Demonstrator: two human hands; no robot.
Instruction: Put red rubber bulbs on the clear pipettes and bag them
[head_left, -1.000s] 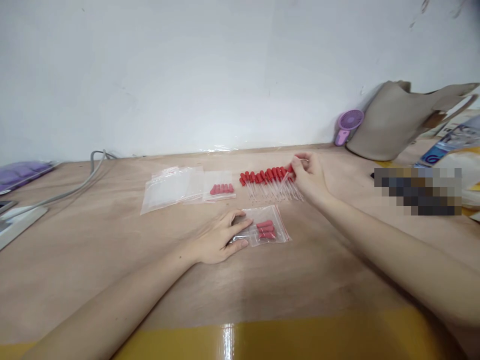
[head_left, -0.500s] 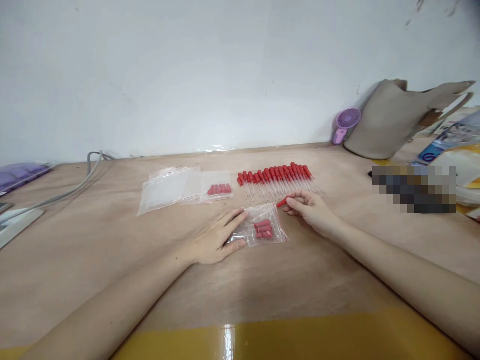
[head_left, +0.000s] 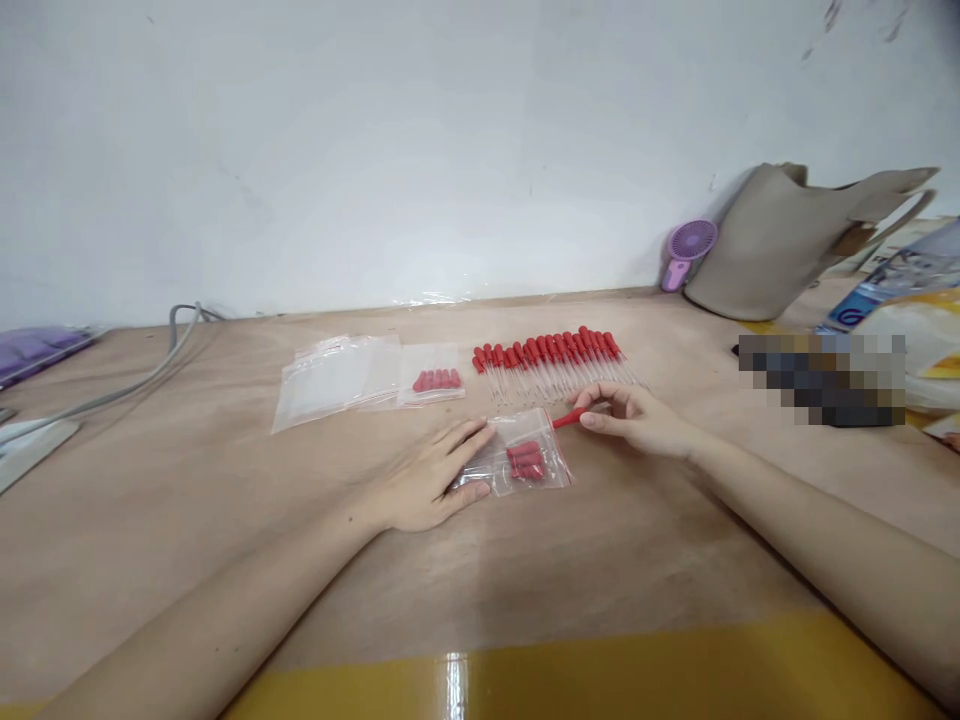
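My left hand (head_left: pixel 431 480) lies flat over the left end of a clear zip bag (head_left: pixel 559 470), fingers spread, pressing it to the table. Inside that bag, several red dropper bulbs (head_left: pixel 525 460) lie stacked side by side. At the bag's upper right corner, my right hand (head_left: pixel 626 420) pinches a red rubber dropper bulb (head_left: pixel 568 417) between thumb and fingers. The bulb's narrow end points left and meets the bag's red-lined edge; whether it is inside the mouth I cannot tell. Behind is a row of glass droppers with red bulbs (head_left: pixel 555 347).
Flat clear bags (head_left: pixel 337 375) lie to the left, beside another bag with several red bulbs (head_left: pixel 437 380). A purple hand fan (head_left: pixel 690 240) and a beige bag (head_left: pixel 765 240) stand by the wall. A grey cable (head_left: pixel 135 385) runs along the left.
My right hand has shifted its hold on the red bulb, which now shows more and has come down slightly against the bag's edge. My left hand stays in place.
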